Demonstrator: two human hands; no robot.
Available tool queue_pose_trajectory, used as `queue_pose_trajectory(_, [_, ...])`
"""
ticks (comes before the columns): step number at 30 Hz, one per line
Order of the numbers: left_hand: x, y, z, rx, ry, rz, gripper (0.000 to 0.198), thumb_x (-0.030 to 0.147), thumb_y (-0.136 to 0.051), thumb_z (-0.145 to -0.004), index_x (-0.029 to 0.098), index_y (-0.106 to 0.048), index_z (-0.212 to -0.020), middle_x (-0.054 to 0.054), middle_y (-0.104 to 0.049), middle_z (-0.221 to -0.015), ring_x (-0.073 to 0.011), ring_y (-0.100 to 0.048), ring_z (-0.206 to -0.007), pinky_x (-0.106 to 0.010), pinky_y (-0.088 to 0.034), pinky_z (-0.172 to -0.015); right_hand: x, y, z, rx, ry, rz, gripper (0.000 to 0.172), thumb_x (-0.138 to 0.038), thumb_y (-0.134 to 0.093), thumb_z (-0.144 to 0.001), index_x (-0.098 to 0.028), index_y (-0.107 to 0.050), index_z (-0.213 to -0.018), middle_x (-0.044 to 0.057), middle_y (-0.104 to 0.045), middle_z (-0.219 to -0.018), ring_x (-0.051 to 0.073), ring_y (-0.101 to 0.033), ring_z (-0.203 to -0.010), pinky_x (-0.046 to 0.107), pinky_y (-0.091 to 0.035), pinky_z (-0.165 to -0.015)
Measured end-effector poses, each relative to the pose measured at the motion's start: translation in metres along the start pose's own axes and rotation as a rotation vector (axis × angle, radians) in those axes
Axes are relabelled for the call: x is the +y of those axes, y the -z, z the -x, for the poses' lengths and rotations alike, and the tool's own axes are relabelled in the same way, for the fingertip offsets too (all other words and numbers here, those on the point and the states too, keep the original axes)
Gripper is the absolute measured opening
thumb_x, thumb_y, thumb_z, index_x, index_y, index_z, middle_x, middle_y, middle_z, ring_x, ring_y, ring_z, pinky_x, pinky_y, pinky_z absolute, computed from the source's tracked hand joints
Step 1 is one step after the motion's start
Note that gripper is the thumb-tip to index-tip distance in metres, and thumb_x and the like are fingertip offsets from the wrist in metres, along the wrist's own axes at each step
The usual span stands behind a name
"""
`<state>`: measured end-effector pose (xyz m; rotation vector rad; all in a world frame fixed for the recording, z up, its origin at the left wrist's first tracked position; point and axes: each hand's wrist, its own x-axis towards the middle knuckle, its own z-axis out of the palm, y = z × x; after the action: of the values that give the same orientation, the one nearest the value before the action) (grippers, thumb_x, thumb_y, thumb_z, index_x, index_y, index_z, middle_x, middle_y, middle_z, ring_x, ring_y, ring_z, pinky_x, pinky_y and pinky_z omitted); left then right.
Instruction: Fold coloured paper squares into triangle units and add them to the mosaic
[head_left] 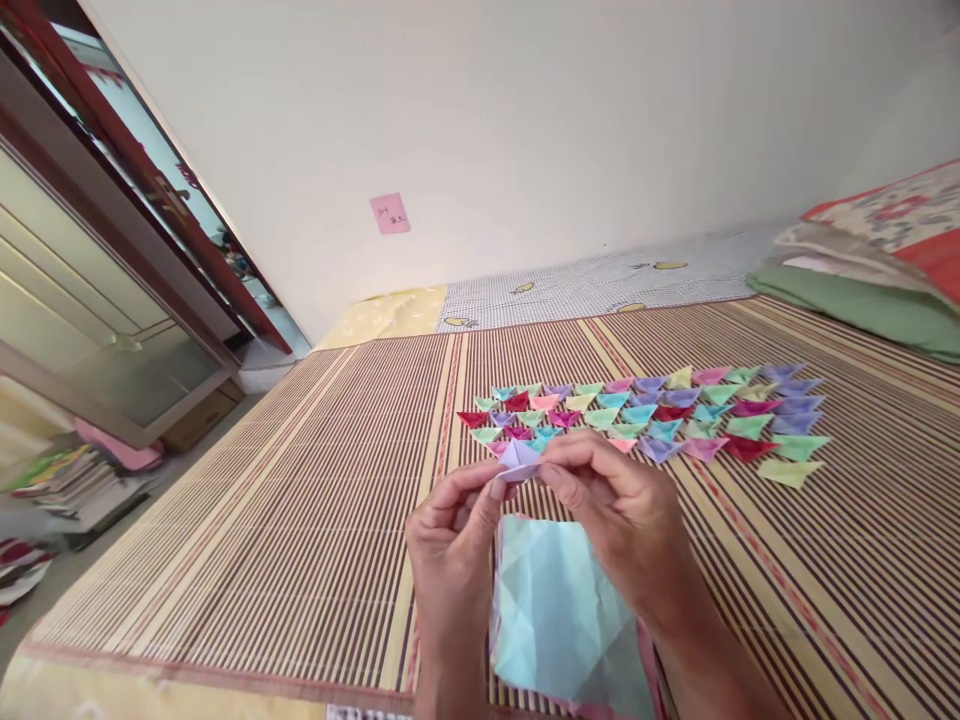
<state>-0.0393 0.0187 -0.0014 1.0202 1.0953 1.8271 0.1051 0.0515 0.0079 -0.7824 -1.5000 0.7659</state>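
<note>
Between my two hands is a small lavender folded paper boat (pixel 519 460), with a peak standing up in its middle. My left hand (pixel 459 520) pinches its left end between thumb and fingers. At the right end, the thumb and fingers of my right hand (pixel 615 505) are closed on it. Below my hands lies a stack of creased square paper sheets (pixel 566 610), light blue on top with pink edges showing underneath. Just beyond my hands, rows of small folded paper boats (pixel 637 412) in many colours lie on the striped mat; my hands hide some of the nearest ones.
A striped bamboo mat (pixel 300 510) covers the bed. Folded bedding (pixel 862 270) is piled at the far right, against the white wall (pixel 525 120). A pink note (pixel 390 213) is stuck to the wall. At the left are a doorway and a stack of books (pixel 60 475).
</note>
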Motion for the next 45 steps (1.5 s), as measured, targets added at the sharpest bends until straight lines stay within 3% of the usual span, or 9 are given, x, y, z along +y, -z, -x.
queue_pose_trajectory(9, [-0.003,-0.003,0.004,0.085,-0.136,-0.178,0.012,0.026,-0.081,-0.087,0.030,-0.087,-0.096,-0.003,-0.081,-0.100,-0.0181,-0.076,-0.092,-0.024,-0.061,-0.081,-0.002,-0.007,0.003,0.029,-0.004,0.021,0.011,-0.021,-0.065,-0.097,-0.024,-0.070,-0.087,0.002,-0.070,-0.088,0.018,-0.067,-0.082,0.031,-0.056,-0.075])
queue_pose_trajectory(19, [-0.004,-0.008,0.004,0.057,-0.046,-0.051,0.010,0.026,-0.085,-0.081,0.025,-0.087,-0.092,-0.005,-0.080,-0.092,-0.0182,-0.074,-0.085,-0.024,-0.061,-0.074,0.004,-0.010,0.007,0.069,-0.021,-0.008,0.014,-0.023,-0.068,-0.096,-0.023,-0.063,-0.083,0.000,-0.064,-0.082,0.016,-0.064,-0.079,0.030,-0.052,-0.073])
queue_pose_trajectory(31, [-0.004,-0.016,0.010,0.251,-0.044,-0.045,0.010,0.029,-0.089,-0.077,0.022,-0.082,-0.081,-0.001,-0.076,-0.074,-0.0128,-0.068,-0.067,-0.020,-0.057,-0.063,-0.003,-0.015,0.007,0.053,-0.040,0.041,0.021,-0.025,-0.070,-0.094,-0.022,-0.063,-0.075,-0.001,-0.066,-0.071,0.015,-0.062,-0.067,0.029,-0.050,-0.064])
queue_pose_trajectory(36, [-0.003,-0.015,0.011,0.236,-0.074,-0.086,0.009,0.028,-0.087,-0.079,0.022,-0.081,-0.082,0.000,-0.076,-0.076,-0.0118,-0.067,-0.067,-0.020,-0.056,-0.064,-0.005,-0.014,0.006,0.063,-0.048,0.017,0.019,-0.026,-0.070,-0.093,-0.022,-0.064,-0.075,0.000,-0.069,-0.079,0.018,-0.067,-0.079,0.031,-0.052,-0.076])
queue_pose_trajectory(45, [-0.005,-0.014,0.012,0.174,-0.115,-0.160,0.009,0.028,-0.084,-0.083,0.021,-0.078,-0.083,-0.002,-0.073,-0.081,-0.0141,-0.067,-0.071,-0.023,-0.056,-0.067,-0.004,-0.014,0.005,0.058,-0.116,-0.016,0.016,-0.028,-0.070,-0.092,-0.022,-0.067,-0.077,0.001,-0.070,-0.074,0.017,-0.066,-0.070,0.031,-0.054,-0.067])
